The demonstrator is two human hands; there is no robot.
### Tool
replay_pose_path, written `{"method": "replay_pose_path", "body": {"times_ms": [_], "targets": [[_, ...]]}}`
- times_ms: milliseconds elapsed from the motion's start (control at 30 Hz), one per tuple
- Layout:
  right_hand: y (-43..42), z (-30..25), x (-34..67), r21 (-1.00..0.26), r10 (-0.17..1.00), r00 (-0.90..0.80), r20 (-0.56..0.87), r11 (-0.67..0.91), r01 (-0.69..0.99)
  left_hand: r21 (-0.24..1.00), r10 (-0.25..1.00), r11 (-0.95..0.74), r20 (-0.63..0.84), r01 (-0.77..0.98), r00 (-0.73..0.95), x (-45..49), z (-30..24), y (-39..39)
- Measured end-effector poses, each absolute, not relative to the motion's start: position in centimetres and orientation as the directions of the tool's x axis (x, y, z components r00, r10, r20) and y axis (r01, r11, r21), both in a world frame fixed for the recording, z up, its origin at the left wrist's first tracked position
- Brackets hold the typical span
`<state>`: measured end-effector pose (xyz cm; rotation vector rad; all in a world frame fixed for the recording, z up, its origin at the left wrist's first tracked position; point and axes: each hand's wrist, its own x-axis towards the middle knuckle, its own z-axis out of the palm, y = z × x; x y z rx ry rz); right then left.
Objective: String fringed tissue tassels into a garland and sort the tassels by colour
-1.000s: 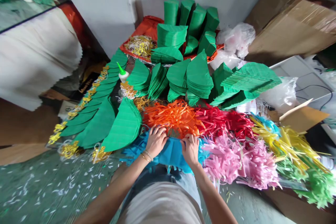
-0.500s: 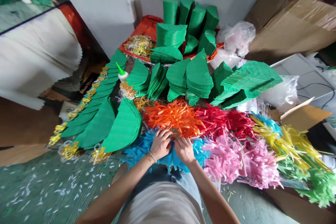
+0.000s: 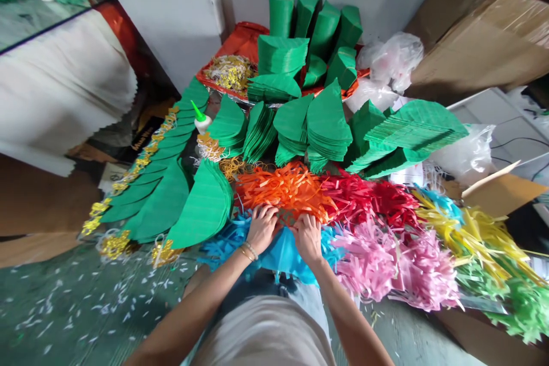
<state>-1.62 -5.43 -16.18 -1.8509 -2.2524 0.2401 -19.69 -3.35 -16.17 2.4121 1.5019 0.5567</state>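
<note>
My left hand (image 3: 262,229) and my right hand (image 3: 307,238) both pinch the top edge of a blue fringed paper sheet (image 3: 283,254), which sags between them toward my lap. Just beyond my fingers lies a heap of orange fringed paper strips (image 3: 285,189). Red (image 3: 364,199) and pink (image 3: 381,263) fringed paper piles spread to the right of my right hand. Left of my left hand sits a stack of green paper half-rounds (image 3: 201,206). Further up stand several green paper stacks (image 3: 326,120) and a white glue bottle with a green nozzle (image 3: 202,120).
Yellow (image 3: 467,234) and light green (image 3: 514,297) fringed paper lie at the right. Gold tinsel trim (image 3: 114,244) edges the green pieces. Behind are white plastic bags (image 3: 392,60), an orange plastic bag (image 3: 240,46) and cardboard sheets (image 3: 476,34). White scraps dot the floor (image 3: 86,309).
My hands drew together, then moved slightly apart again, and they now sit a little higher on the blue sheet. The blue sheet has shifted and bunched differently between them. The camera view has shifted slightly.
</note>
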Motion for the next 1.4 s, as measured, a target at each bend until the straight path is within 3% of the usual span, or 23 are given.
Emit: {"method": "replay_pose_path", "body": {"times_ms": [233, 667, 900, 1167, 1300, 1400], "targets": [[-5.6, -15.8, -0.4, -0.271, 0.984, -0.147, 0.096, 0.168, 0.948, 0.433, 0.929, -0.371, 0.172, 0.821, 0.329, -20.1, -15.8, -3.1], [-5.8, -17.7, -1.2, -0.071, 0.798, -0.577, 0.175, 0.595, 0.801, 0.347, 0.798, -0.602, 0.288, 0.719, 0.529, -18.7, -17.1, -4.9], [-5.0, -15.3, -1.1, -0.019, 0.815, -0.529, 0.234, 0.548, 0.836, 0.285, 0.765, -0.637, 0.347, 0.716, 0.543, -17.8, -14.4, -3.6], [-6.2, -9.7, -0.4, -0.174, 0.909, -0.238, 0.342, 0.311, 0.934, 0.248, 0.728, -0.648, 0.481, 0.721, 0.489, -18.0, -8.8, -2.2], [-8.5, -10.5, 0.3, -0.434, 0.969, -0.067, 0.237, 0.167, 0.885, 0.272, 0.669, -0.559, 0.707, 0.783, 0.231, -20.6, -1.7, -1.0], [-9.5, -11.8, 0.8, -0.511, 0.978, -0.063, 0.200, 0.159, 0.845, 0.343, 0.559, -0.517, 0.829, 0.784, 0.005, -22.7, 4.3, -2.2]]}}
